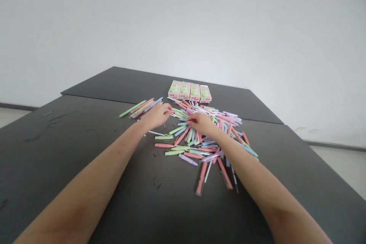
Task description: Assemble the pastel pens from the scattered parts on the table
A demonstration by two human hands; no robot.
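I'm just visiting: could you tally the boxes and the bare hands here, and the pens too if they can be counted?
Boxes: 4
Hands: 2, the left hand and the right hand
Total: 6
Pens: left out of the total, since they overlap too much to count.

Head cam, fwd/down over dk. tbl (177, 206)
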